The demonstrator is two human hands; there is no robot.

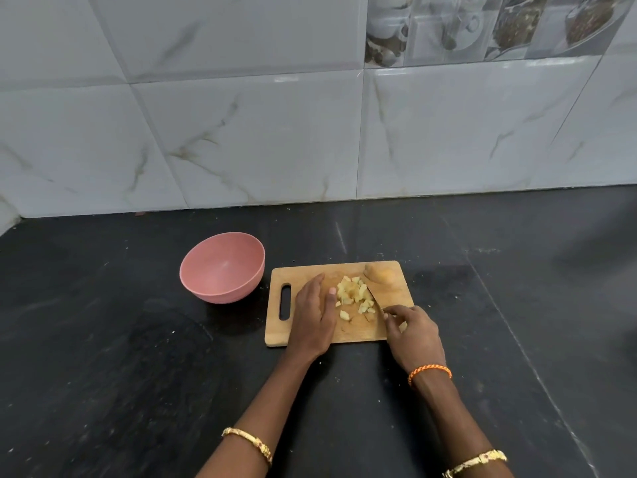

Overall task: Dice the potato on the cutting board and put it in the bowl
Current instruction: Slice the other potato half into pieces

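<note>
On a black counter (pixel 138 374) against grey marbled tiles (pixel 241 139): one wooden board (pixel 351 334), one pink bowl (pixel 222 267) just beside its left end, holding nothing. On the board, one heap of pale dice (pixel 355 294), too many and too small to count, plus one uncut potato piece (pixel 381 273) at the far right corner. Left hand (pixel 312 319) flat on the board, fingers straight, thumb touching the heap's left edge. Right hand (pixel 412 334) curled round one knife (pixel 374 298), blade angled against the heap's right side. Two gold bangles (pixel 248 443), one per forearm; one orange thread (pixel 429 371) on the right wrist.
</note>
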